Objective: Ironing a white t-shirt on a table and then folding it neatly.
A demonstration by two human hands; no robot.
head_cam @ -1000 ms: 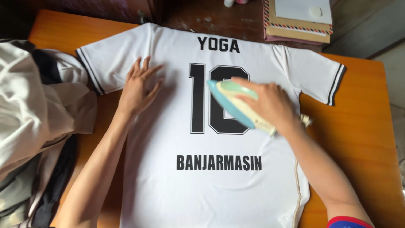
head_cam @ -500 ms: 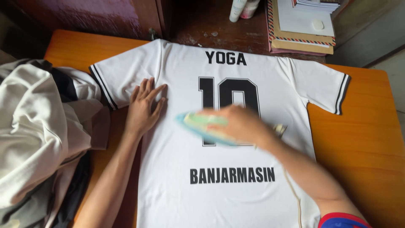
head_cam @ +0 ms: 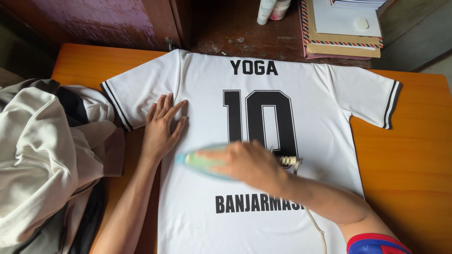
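The left hand is lying flat, fingers spread, pressing the white jersey onto the orange tabletop. The right hand is gripping a blurred pale-green iron, fingers curled round its handle.

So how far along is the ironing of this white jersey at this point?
Done: the white jersey lies spread back-up on the orange table, its upper part looking smooth. In hand: the right hand grips the light green iron at mid-back, while the left hand presses the fabric flat. Left: the lower back, and seemingly the heap of clothes alongside.
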